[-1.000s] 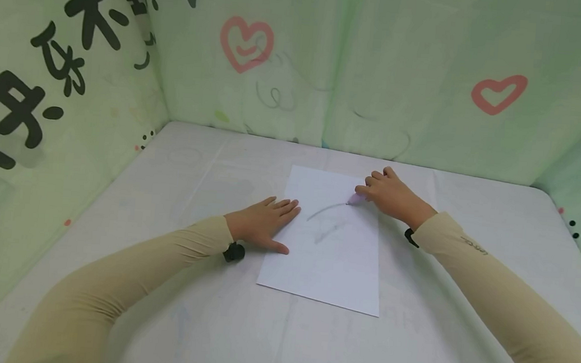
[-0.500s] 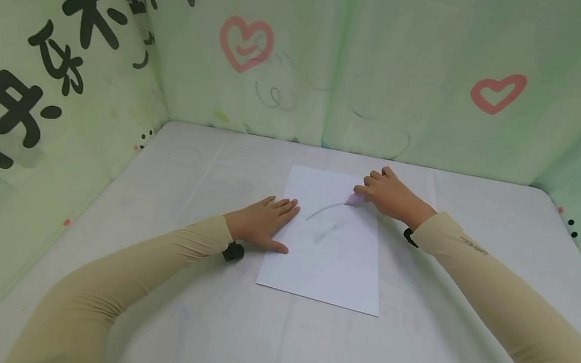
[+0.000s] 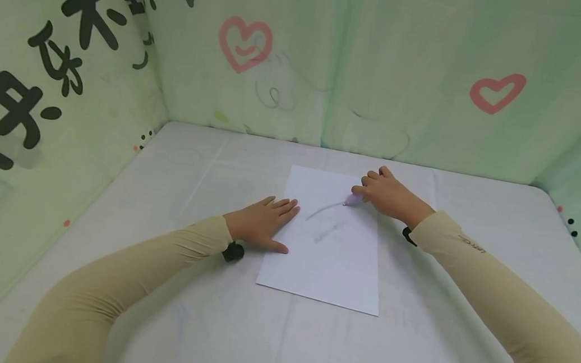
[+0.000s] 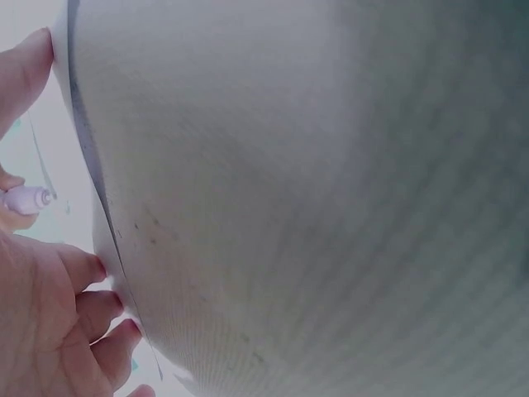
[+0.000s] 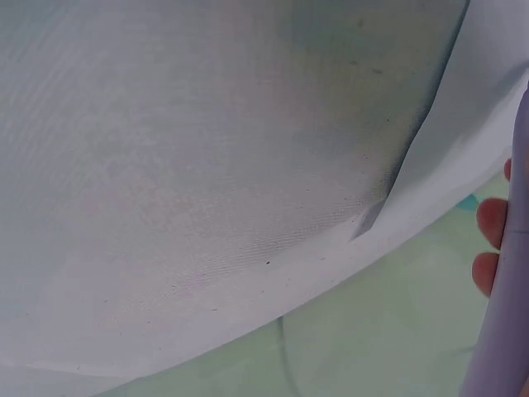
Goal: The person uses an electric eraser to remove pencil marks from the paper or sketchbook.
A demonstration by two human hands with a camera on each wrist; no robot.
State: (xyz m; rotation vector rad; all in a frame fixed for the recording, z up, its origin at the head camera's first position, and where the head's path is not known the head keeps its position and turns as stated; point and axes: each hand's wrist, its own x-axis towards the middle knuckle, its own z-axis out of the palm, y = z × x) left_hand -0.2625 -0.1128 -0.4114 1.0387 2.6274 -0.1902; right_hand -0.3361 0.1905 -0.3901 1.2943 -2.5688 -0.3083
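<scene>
A white sheet of paper lies on the white-covered table, with a thin curved grey line and a fainter smudge-like mark on it. My left hand rests flat with spread fingers across the sheet's left edge. Close to the sheet's upper right edge, my right hand grips a light purple marker, its tip at the right end of the curved line. The marker's thick barrel runs down the right side of the right wrist view, fingertips behind it. Its pale tip end also shows in the left wrist view.
White cloth covers the table around the sheet. Pale green curtains with red hearts and black lettering enclose the back and both sides. A black band sits under the left wrist.
My right hand and the marker have shifted very slightly left. The left hand stays in place on the paper.
</scene>
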